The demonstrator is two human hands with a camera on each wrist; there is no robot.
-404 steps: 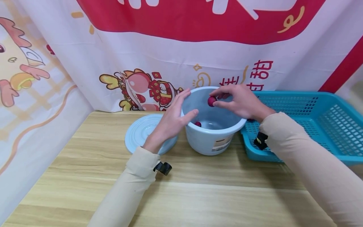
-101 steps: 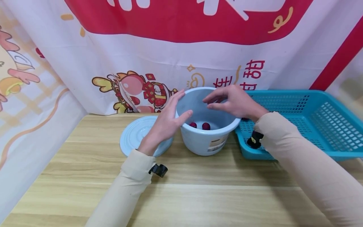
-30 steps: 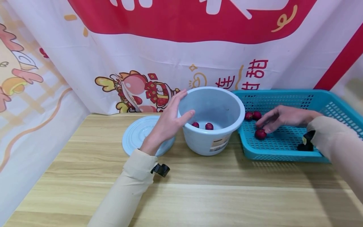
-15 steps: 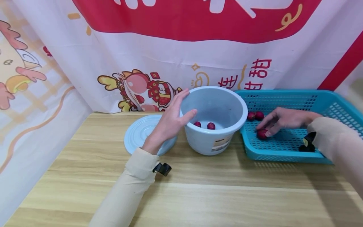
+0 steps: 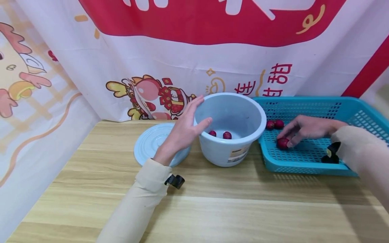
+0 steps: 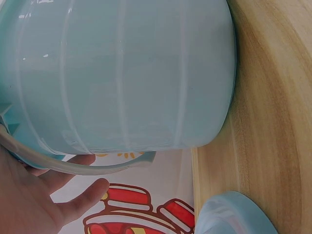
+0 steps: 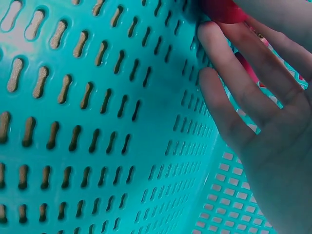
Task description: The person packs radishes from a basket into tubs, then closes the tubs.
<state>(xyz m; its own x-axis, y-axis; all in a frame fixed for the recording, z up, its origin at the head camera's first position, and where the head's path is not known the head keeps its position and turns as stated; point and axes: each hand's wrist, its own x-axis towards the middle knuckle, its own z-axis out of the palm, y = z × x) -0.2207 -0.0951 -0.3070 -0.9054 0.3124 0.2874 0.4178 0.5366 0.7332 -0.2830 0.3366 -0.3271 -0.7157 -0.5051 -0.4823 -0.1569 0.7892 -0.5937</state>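
Observation:
A light blue bucket [image 5: 225, 152] stands upright on the table, with two small round dark red fruits [image 5: 227, 135] inside. My left hand [image 5: 183, 130] rests against the bucket's left rim, its fingers extended and the thumb over the edge. In the left wrist view the pale bucket handle [image 6: 78, 169] crosses in front of that hand. Inside the turquoise basket [image 5: 304, 167], my right hand [image 5: 310, 128] pinches another round dark red fruit [image 5: 282, 143] between thumb and fingers. Two more red fruits [image 5: 275, 124] lie behind it by the basket's left wall.
A round light blue lid [image 5: 146, 145] lies flat on the wooden table [image 5: 194, 209], left of the bucket and partly under my left forearm. The basket sits close to the bucket's right side. A printed cloth [image 5: 170, 57] hangs behind everything.
My right hand has left the bucket, where it let a fruit go, and moved right into the basket, closing its fingers on another one. The left hand stays at the rim.

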